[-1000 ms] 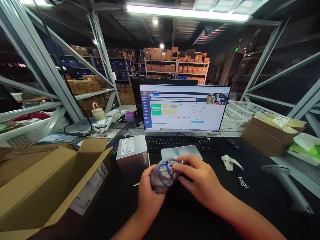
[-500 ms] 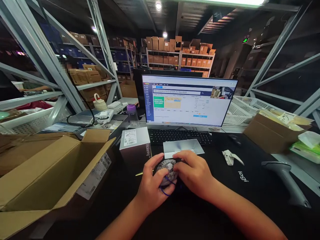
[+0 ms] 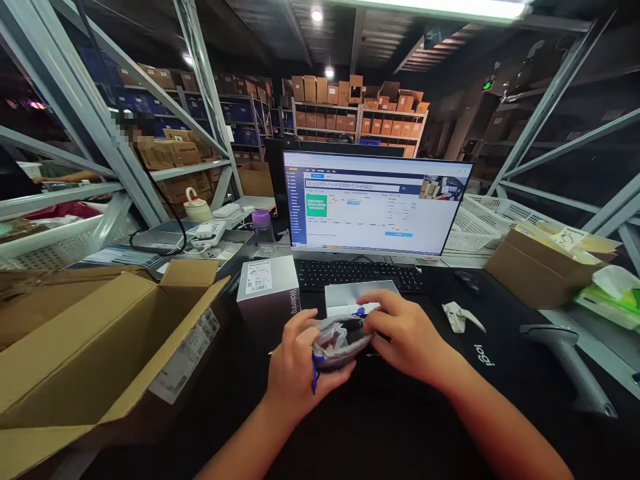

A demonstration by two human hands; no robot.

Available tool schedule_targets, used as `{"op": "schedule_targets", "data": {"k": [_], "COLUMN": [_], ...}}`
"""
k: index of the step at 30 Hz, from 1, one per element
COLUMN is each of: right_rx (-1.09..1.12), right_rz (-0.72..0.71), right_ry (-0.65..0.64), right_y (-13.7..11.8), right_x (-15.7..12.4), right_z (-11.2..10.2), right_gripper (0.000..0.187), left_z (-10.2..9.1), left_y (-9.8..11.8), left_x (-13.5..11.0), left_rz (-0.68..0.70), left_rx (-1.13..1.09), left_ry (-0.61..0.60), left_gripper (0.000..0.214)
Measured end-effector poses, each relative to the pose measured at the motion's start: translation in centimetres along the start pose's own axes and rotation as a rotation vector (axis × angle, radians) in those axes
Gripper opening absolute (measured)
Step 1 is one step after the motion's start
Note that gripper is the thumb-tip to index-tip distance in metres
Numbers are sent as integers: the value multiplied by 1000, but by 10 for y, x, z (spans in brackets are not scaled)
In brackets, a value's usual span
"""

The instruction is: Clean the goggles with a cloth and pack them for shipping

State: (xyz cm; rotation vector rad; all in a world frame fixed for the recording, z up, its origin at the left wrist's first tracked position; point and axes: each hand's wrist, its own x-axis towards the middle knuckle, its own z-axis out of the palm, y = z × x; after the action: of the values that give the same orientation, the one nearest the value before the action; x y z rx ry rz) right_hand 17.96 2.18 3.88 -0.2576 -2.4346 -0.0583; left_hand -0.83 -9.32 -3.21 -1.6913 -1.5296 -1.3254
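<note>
Head view: open carton [image 3: 65,350] near left. Next, box [image 3: 267,287] upright on the worktop [image 3: 370,427], white label [image 3: 259,275] on top. Then L hand [image 3: 295,360], clamped on L side of grey pouch [image 3: 345,358]; blue cord [image 3: 315,377] hangs by it. Pouch is mid-scene btwn both hands, mouth open, w/ crumpled plastic [image 3: 334,341] inside. Silver tray [image 3: 343,295] just beyond, far side, partly hidden. R hand [image 3: 407,333] closed on pouch's R rim. Further right: crumpled tissue [image 3: 456,319], then grey scanner [image 3: 567,353], both on worktop.
</note>
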Motion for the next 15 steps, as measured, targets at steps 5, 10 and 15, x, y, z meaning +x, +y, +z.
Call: {"op": "schedule_targets", "data": {"k": [5, 10, 15], "right_rx": [19, 200, 413], "right_rz": [97, 149, 119], "right_ry": [-74, -367, -377], "right_y": [-7, -7, -10], "right_x": [0, -3, -5], "right_z": [-1, -24, -45], "right_gripper": [19, 18, 15], "left_z": [16, 27, 31], "left_y": [9, 14, 7], "left_x": [-10, -29, -34], "left_rz": [-257, -367, -247], "left_rx": [0, 3, -60], "left_ry": [-18, -219, -192], "left_gripper": [88, 102, 87]}}
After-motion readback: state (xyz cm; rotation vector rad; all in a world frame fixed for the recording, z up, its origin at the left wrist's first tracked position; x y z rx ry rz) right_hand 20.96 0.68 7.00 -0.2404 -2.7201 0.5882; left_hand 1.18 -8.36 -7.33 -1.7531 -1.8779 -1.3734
